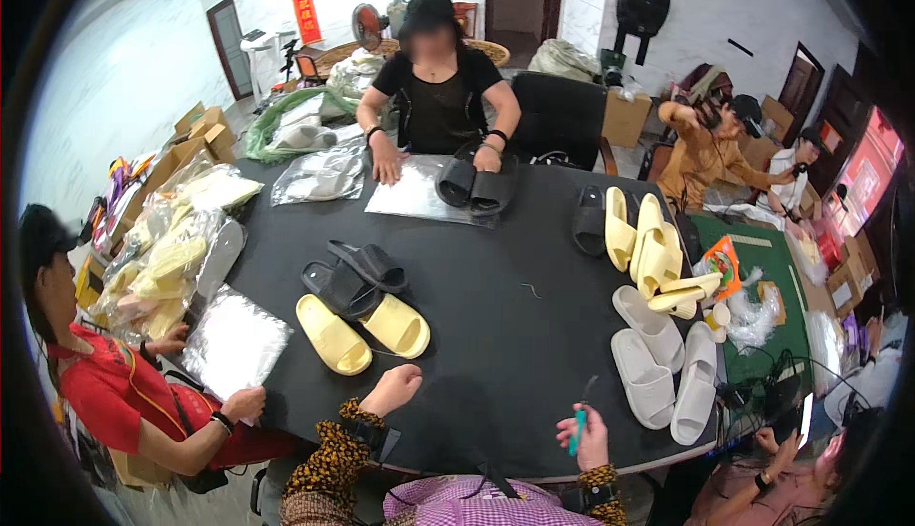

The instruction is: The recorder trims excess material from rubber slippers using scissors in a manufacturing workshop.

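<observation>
My left hand (393,391), its fingers curled closed, hovers at the near edge of the black table, just below a pair of yellow slippers (333,334). Whatever it may hold is hidden. My right hand (594,440) is closed around a small teal-handled tool (577,431) with a thin dark tip pointing away from me; its exact kind is unclear. Behind the yellow pair lies a pair of black slippers (341,288), one shoe partly resting on the other. Grey slippers (643,378) lie to the right of my right hand.
Yellow slippers (652,248) and a dark slipper (589,221) lie at the table's right. Across from me, a person (434,97) handles black slippers (477,183) over a plastic bag. Another person (143,383) at left holds a clear bag (236,340) near bagged slippers (172,250).
</observation>
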The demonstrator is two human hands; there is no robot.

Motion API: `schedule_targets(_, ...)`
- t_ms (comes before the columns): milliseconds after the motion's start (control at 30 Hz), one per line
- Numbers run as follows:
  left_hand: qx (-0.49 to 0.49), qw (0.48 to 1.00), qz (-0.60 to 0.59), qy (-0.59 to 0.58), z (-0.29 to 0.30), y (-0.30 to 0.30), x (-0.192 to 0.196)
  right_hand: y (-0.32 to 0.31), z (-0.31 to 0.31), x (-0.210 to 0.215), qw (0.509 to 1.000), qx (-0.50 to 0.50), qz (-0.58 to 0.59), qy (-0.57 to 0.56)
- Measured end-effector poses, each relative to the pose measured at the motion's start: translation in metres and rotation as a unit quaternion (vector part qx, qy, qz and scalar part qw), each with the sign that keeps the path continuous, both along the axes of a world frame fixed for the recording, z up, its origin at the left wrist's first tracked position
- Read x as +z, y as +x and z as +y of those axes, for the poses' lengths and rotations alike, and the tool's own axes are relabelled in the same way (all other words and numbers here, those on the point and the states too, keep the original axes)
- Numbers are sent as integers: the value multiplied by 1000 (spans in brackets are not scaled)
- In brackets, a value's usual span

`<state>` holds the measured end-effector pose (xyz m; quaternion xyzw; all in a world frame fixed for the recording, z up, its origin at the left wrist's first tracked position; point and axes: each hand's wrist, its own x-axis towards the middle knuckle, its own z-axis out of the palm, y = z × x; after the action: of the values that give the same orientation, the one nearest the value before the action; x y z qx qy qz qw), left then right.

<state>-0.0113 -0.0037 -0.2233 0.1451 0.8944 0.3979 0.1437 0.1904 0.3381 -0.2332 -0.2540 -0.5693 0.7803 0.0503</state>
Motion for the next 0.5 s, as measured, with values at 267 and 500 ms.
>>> schedule_targets(267,167,977,133,-17,-84,4,-51,-22,-42,6,966,243,0,89)
schedule_targets(500,213,945,247,-28,-97,-36,-48,-8,-39,5,954,254,-26,161)
